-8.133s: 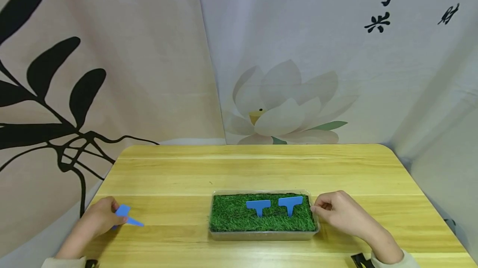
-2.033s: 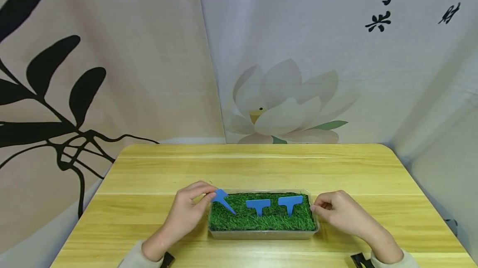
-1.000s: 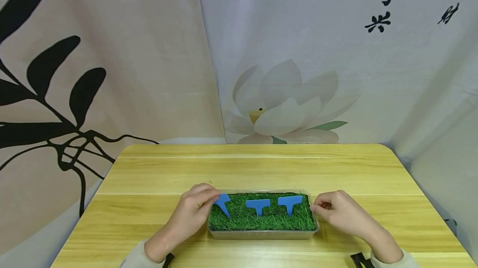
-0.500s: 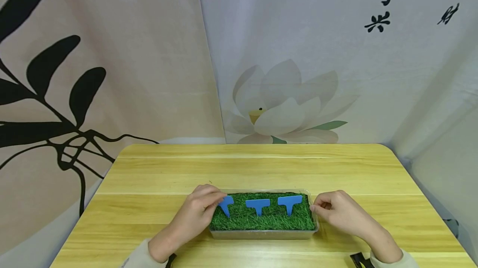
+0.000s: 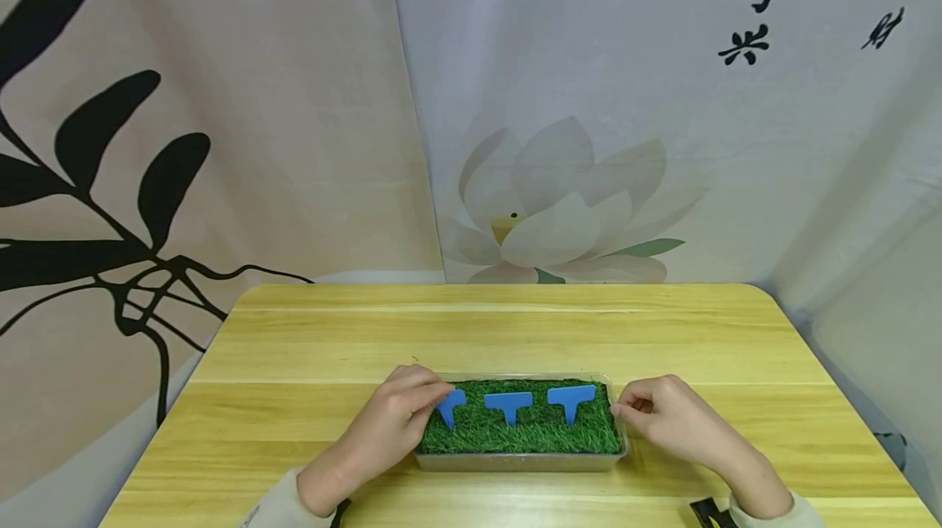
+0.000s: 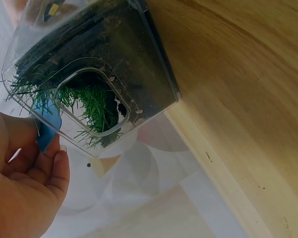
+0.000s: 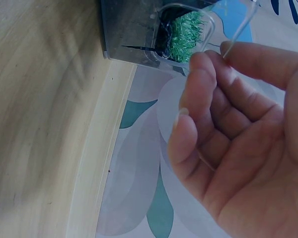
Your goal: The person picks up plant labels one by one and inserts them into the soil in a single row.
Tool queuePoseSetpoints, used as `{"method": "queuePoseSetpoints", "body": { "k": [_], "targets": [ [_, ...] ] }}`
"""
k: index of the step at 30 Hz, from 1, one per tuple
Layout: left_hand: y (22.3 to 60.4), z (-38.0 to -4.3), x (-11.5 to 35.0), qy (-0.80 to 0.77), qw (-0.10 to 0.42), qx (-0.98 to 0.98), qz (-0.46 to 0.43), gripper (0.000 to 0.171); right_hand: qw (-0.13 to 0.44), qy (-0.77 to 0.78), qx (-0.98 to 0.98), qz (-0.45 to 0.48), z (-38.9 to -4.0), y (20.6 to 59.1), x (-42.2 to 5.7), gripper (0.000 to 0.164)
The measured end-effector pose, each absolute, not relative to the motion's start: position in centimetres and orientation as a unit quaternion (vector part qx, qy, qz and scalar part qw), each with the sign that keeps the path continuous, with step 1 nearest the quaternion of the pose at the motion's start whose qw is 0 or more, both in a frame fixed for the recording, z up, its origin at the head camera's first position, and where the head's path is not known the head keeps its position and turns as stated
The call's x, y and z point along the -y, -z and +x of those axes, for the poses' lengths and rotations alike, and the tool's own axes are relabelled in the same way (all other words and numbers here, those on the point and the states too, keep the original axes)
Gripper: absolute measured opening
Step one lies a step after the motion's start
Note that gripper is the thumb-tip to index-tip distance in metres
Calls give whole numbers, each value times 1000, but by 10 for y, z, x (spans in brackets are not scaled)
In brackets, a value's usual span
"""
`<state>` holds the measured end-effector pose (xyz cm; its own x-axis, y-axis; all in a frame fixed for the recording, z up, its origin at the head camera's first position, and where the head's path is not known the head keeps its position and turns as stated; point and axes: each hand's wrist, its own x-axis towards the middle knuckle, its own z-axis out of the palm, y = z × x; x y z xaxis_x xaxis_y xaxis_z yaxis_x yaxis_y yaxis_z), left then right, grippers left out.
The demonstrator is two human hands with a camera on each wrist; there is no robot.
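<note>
A clear plastic box (image 5: 522,463) filled with green grass turf (image 5: 537,442) sits on the table. Two blue T-shaped plant labels stand upright in the turf, one mid-box (image 5: 509,402) and one toward the right (image 5: 571,399). At the left end, my left hand (image 5: 386,426) pinches a third blue plant label (image 5: 452,404) by its head, stem pointing down into the grass. The left wrist view shows this label (image 6: 48,130) between thumb and fingers, behind the box wall. My right hand (image 5: 680,426) pinches the box's right rim, thumb and forefinger meeting there in the right wrist view.
The light wooden table (image 5: 331,332) extends around the box. Behind it hangs a printed cloth (image 5: 294,144) with dark leaves, a pale lotus and black characters. A black strap piece (image 5: 710,512) shows by the right sleeve.
My left hand brought the third label from the table's left side to the box's left end, then eased it rightward and more upright in the grass. My right hand stayed at the rim.
</note>
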<state>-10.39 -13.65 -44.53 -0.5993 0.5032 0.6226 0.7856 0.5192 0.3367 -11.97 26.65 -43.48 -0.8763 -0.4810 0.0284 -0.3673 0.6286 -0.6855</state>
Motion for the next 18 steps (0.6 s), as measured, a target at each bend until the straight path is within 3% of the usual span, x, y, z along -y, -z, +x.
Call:
{"method": "queuePoseSetpoints", "body": {
  "k": [18],
  "targets": [
    [444,-105,131,285,212,846,-397,35,80,361,-899,-236,-120,434,-266,18]
  ]
}}
